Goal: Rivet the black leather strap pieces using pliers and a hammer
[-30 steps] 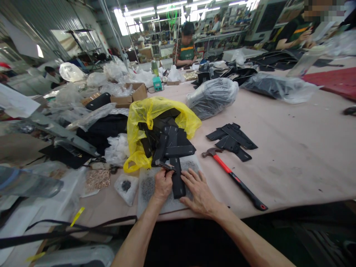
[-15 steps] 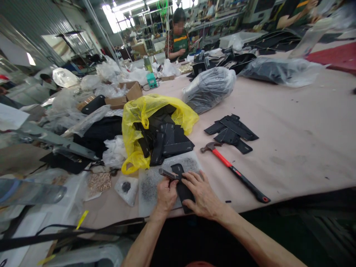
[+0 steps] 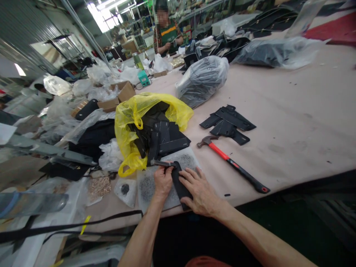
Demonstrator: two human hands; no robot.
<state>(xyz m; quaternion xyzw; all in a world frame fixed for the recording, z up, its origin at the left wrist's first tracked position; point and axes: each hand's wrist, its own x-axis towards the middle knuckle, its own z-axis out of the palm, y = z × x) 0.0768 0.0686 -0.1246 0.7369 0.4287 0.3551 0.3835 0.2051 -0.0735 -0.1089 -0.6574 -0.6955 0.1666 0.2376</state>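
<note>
My left hand (image 3: pixel 163 181) is closed around a slim metal punch (image 3: pixel 162 163), which lies nearly level, its right end at the top of a black strip (image 3: pixel 179 185). My right hand (image 3: pixel 198 191) rests on the strip's right side, fingers stretched and apart, thumb near the lower end. Beneath the strip is a pale, scuffed board (image 3: pixel 146 187). A claw hammer (image 3: pixel 232 165) with a red and black handle lies to the right of my right hand.
Beyond the board, a yellow plastic bag (image 3: pixel 122 126) spills black pieces (image 3: pixel 172 137). More black strips (image 3: pixel 228 124) lie behind the hammer. Left of the board are a small clear bag (image 3: pixel 125 191) and small brass-coloured parts (image 3: pixel 98 187). A co-worker (image 3: pixel 168 37) is across the table.
The punch has swung flatter and moved toward the top end of the black strip, with my left hand. My right hand stays on the strip. The whole view has shifted slightly.
</note>
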